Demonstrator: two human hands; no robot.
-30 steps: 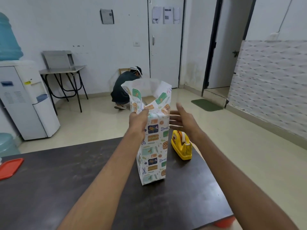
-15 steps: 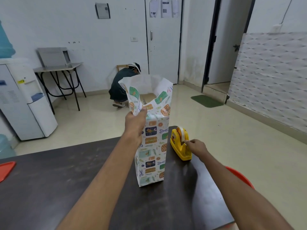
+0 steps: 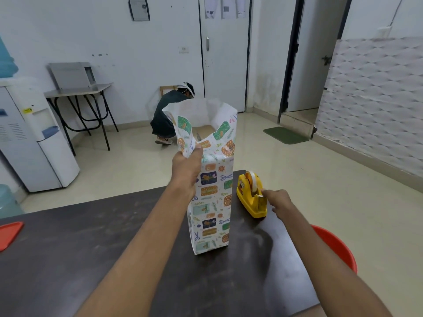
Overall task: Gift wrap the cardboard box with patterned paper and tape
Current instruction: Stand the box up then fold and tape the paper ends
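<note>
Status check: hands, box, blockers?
Left hand grips paper flap at box top. Right hand at tape dispenser cutter, pinch unclear. Box upright on table, top unsealed. Nothing in the way.

Left hand (image 3: 186,167) grips patterned paper (image 3: 212,202) round upright box (image 3: 203,131); right hand (image 3: 280,201) apparently pinches tape (image 3: 252,183) at dispenser (image 3: 249,200).

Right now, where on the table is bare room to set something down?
The widest free patch of the dark table lies between the flat red lid at the left edge and the left forearm. A smaller patch sits in front of the tall patterned paper-wrapped box, between both forearms. The far right corner is crowded: yellow plastic tape dispenser, right hand.
</note>
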